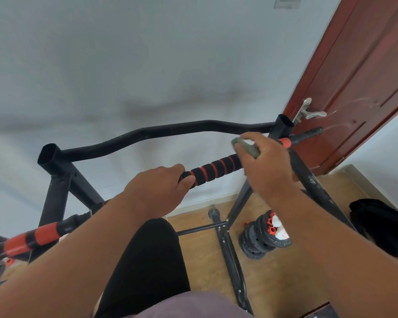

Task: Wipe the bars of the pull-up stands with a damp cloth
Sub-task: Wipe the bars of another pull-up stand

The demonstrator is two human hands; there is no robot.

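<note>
A black pull-up stand fills the view. Its near bar (216, 168) carries black foam with red spiral stripes and runs from lower left up to the right. My left hand (161, 187) grips that foam bar around its middle. Further right along the same bar, my right hand (262, 164) holds a grey-green cloth (246, 146) against it. Beyond the bar's right end is an orange sleeve (285, 141) and a ribbed black tip. A bare curved black bar (161, 131) runs behind, close to the wall.
A red-brown door (359, 83) with a metal handle (308, 112) stands right behind the stand's right post. A stack of black weight plates (262, 235) and a black bag (377, 226) lie on the wooden floor. White wall lies behind.
</note>
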